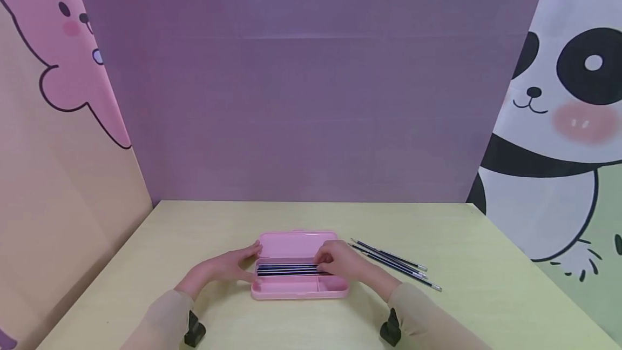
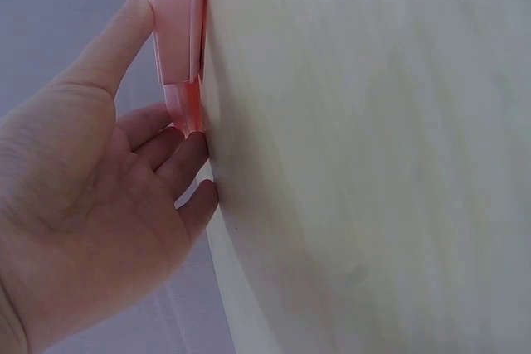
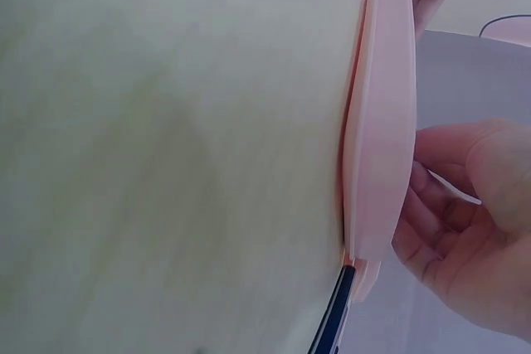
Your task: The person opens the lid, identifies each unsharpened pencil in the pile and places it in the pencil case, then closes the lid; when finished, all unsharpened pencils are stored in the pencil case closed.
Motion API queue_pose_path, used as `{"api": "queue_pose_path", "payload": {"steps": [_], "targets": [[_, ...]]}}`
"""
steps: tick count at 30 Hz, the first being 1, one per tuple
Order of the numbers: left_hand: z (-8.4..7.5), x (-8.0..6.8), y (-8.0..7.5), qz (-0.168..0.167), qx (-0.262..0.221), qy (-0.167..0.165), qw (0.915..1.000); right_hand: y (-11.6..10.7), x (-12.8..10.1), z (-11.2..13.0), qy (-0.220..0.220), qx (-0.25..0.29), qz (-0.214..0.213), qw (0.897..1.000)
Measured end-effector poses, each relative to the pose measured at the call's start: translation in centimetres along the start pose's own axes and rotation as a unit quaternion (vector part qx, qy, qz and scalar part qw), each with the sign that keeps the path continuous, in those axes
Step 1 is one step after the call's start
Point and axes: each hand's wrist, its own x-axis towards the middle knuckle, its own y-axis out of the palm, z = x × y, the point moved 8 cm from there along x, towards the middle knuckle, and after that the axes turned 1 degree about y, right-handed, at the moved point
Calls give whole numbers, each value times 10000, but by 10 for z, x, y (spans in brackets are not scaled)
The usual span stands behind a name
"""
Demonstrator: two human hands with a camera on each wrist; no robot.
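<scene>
Head high — wrists close, table-level

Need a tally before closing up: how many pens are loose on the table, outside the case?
3, fanned out beside the right hand: pens right of the pink case. More lie inside it, partly hidden.

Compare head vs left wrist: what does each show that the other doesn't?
Head only: the open pink pencil case's inside with dark pens lined up in it, the right hand over those pens, loose pens on the table to the right, and the cartoon backdrops.
Left wrist only: a close side-on look at the case's end, thumb laid along it, fingertips at its corner.
Both: the left hand touching the case's left end, and the pale table.
</scene>
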Motion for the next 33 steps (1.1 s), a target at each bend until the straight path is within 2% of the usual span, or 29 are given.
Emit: {"api": "queue_pose_path", "payload": {"steps": [13, 23, 33], "targets": [[1, 1, 2, 12, -77, 44, 10000, -6, -7, -7, 255, 63, 58, 9996], [4, 1, 2, 26, -38, 8, 10000, -22, -12, -15, 455, 298, -112, 9985], [7, 5, 2, 19, -60, -22, 10000, -44, -26, -23, 340, 224, -523, 9978]]}}
